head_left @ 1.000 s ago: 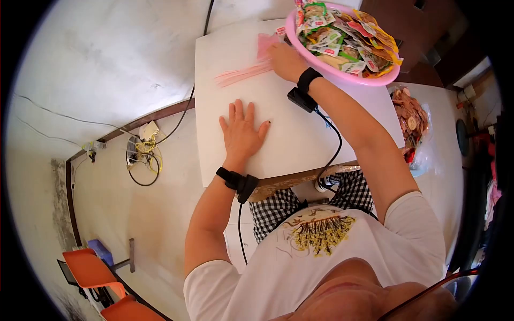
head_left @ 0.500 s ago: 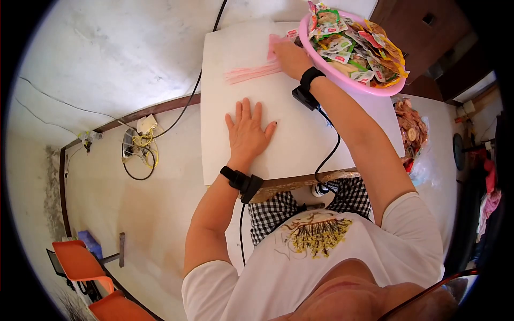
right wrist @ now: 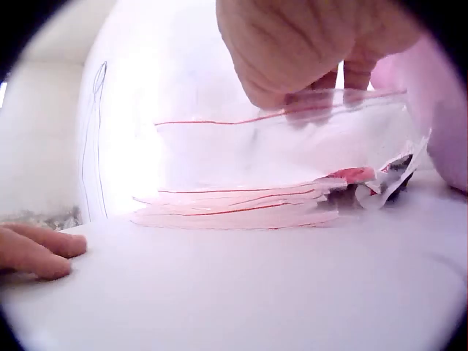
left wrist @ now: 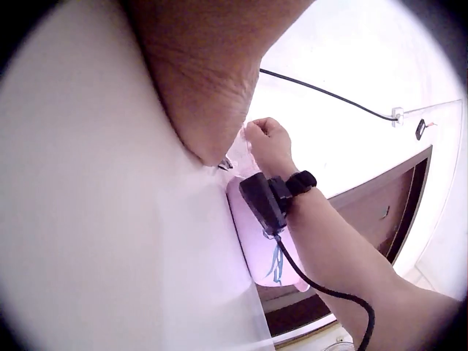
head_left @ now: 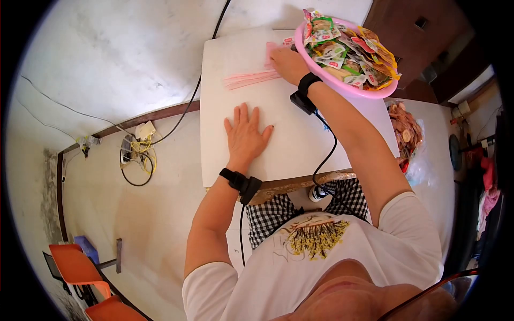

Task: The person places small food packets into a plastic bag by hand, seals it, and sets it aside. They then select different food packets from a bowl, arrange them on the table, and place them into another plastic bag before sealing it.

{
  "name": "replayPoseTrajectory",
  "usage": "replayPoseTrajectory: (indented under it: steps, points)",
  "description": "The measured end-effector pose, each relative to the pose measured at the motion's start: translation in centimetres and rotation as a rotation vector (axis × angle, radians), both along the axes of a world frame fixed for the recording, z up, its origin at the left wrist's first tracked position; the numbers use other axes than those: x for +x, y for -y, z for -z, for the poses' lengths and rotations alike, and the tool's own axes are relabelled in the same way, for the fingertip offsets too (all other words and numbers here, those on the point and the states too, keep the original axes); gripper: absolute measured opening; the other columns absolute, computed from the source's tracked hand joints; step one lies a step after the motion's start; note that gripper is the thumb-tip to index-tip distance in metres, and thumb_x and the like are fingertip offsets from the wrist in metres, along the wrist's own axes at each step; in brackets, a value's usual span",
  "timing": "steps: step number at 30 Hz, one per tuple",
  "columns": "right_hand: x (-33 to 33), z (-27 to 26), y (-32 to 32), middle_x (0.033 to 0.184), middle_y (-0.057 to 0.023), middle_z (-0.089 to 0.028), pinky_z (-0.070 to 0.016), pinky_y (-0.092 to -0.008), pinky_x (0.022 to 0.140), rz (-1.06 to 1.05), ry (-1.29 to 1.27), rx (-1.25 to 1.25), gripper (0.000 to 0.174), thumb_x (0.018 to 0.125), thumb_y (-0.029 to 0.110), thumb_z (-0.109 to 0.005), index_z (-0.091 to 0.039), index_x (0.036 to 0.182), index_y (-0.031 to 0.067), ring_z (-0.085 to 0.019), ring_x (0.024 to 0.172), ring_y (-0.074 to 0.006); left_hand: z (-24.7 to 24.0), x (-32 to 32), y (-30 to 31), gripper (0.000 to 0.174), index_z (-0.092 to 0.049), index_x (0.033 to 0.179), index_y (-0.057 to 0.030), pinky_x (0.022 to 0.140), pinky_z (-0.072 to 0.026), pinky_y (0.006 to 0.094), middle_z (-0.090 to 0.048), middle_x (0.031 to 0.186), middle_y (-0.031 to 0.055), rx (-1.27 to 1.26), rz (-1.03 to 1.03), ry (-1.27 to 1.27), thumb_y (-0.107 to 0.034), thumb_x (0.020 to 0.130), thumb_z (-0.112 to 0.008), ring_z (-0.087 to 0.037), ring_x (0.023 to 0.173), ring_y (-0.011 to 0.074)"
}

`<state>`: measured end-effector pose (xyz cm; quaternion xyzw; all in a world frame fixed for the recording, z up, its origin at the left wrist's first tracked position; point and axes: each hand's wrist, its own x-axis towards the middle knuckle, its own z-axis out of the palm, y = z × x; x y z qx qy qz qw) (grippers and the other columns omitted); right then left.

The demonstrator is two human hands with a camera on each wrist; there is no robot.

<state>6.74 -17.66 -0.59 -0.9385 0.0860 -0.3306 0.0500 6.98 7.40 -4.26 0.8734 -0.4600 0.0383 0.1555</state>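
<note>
My left hand lies flat on the white tabletop, fingers spread, holding nothing. At the table's far side my right hand pinches the edge of a clear plastic bag with a red line, lifted above a stack of similar bags in the right wrist view. From the head the stack shows as pink-red lines left of the right hand. A small packet, partly hidden, lies by the stack's right end. Close to the right hand stands a pink basin full of food packets.
A bag of reddish-brown pieces sits on the floor right of the table. A black cable runs down the wall behind. Orange chairs stand at the lower left, and coiled cables lie by the wall.
The head view has shifted slightly. My right hand remains at the bags beside the basin, and my left hand stays flat on the table.
</note>
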Motion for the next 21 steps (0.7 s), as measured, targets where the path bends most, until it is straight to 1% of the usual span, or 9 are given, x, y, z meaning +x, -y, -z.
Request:
replayPoseTrajectory:
  steps: [1, 4, 6, 9, 12, 15, 18, 20, 21]
  points:
    - [-0.3, -0.4, -0.6, 0.089, -0.0147, -0.059, -0.0471, -0.0472, 0.071, -0.023, 0.063, -0.014, 0.01, 0.085, 0.013, -0.053, -0.057, 0.082, 0.005, -0.061, 0.083, -0.0331, 0.0, 0.0, 0.0, 0.065, -0.046, 0.137, -0.0076, 0.109, -0.0189, 0.0574, -0.033, 0.147, 0.0216, -0.001, 0.002, -0.005, -0.047, 0.087, -0.055, -0.027, 0.139, 0.0344]
    - [-2.0, -1.3, -2.7, 0.087, -0.0139, -0.059, -0.0467, -0.0467, 0.07, 0.011, 0.009, -0.019, 0.008, 0.085, 0.013, -0.054, -0.055, 0.083, 0.0053, -0.059, 0.083, -0.0336, 0.2, -0.1, -0.1, 0.066, -0.045, 0.137, -0.0057, 0.109, -0.0192, 0.0574, -0.033, 0.147, 0.0216, -0.011, 0.008, -0.012, -0.047, 0.086, -0.056, -0.027, 0.139, 0.0343]
    - [-3.0, -1.1, -3.7, 0.087, -0.0136, -0.058, -0.0468, -0.0463, 0.07, -0.021, -0.054, 0.066, 0.007, 0.085, 0.013, -0.054, -0.054, 0.084, 0.0056, -0.058, 0.085, -0.0335, 0.3, 0.0, -0.2, 0.066, -0.045, 0.136, -0.0039, 0.108, -0.02, 0.0574, -0.034, 0.146, 0.0213, -0.029, 0.01, -0.005, -0.046, 0.086, -0.057, -0.028, 0.138, 0.0342]
    - [-4.8, -0.8, -5.2, 0.087, -0.0133, -0.057, -0.0466, -0.0461, 0.07, -0.078, -0.063, 0.116, 0.005, 0.084, 0.011, -0.054, -0.055, 0.085, 0.0061, -0.057, 0.087, -0.0332, 0.8, 0.0, -0.4, 0.057, -0.051, 0.128, -0.0014, 0.107, -0.0254, 0.053, -0.045, 0.137, 0.0192, -0.166, 0.015, 0.045, -0.036, 0.085, -0.062, -0.037, 0.131, 0.0342]
    - [-6.7, 0.5, -6.7, 0.087, -0.0127, -0.057, -0.0466, -0.0455, 0.07, -0.127, -0.033, 0.102, 0.005, 0.082, 0.01, -0.056, -0.056, 0.085, 0.0067, -0.057, 0.086, -0.0326, -0.2, -0.2, -0.9, 0.046, -0.056, 0.118, -0.0015, 0.104, -0.0313, 0.048, -0.054, 0.123, 0.0162, -0.322, 0.122, -0.058, -0.025, 0.081, -0.067, -0.047, 0.118, 0.0328]
    - [-8.4, 0.9, -7.8, 0.086, -0.0113, -0.057, -0.0468, -0.0447, 0.071, -0.161, -0.035, 0.118, 0.006, 0.08, 0.009, -0.057, -0.056, 0.086, 0.0075, -0.057, 0.085, -0.0322, -1.2, -1.8, -1.3, 0.04, -0.058, 0.111, -0.0018, 0.098, -0.0363, 0.045, -0.056, 0.113, 0.0143, -0.307, 0.421, 0.125, -0.019, 0.076, -0.068, -0.052, 0.107, 0.0311]
    - [-10.3, 0.6, -9.5, 0.087, -0.01, -0.057, -0.047, -0.0442, 0.071, -0.187, -0.059, 0.158, 0.007, 0.079, 0.009, -0.057, -0.057, 0.086, 0.0082, -0.057, 0.085, -0.0319, -1.0, -3.9, -0.3, 0.04, -0.058, 0.111, -0.0023, 0.094, -0.0375, 0.0451, -0.056, 0.114, 0.0147, -0.237, 0.559, 0.238, -0.02, 0.076, -0.068, -0.053, 0.106, 0.0312]
    - [-11.1, 0.4, -10.1, 0.087, -0.0089, -0.057, -0.0482, -0.0426, 0.071, -0.198, -0.07, 0.202, 0.006, 0.078, 0.01, -0.057, -0.058, 0.084, 0.009, -0.058, 0.084, -0.0305, -0.9, -5.2, -0.2, 0.042, -0.058, 0.112, -0.0023, 0.095, -0.0372, 0.0455, -0.056, 0.115, 0.0149, -0.149, 0.529, 0.217, -0.021, 0.076, -0.068, -0.052, 0.108, 0.0312]
    - [-11.6, 0.4, -10.2, 0.087, -0.0086, -0.058, -0.0486, -0.0421, 0.07, -0.201, -0.088, 0.169, 0.007, 0.078, 0.011, -0.057, -0.058, 0.084, 0.009, -0.058, 0.084, -0.0299, -1.0, -5.6, 0.0, 0.042, -0.058, 0.113, -0.0024, 0.095, -0.037, 0.0457, -0.056, 0.116, 0.015, -0.107, 0.519, 0.209, -0.022, 0.077, -0.068, -0.052, 0.11, 0.0312]
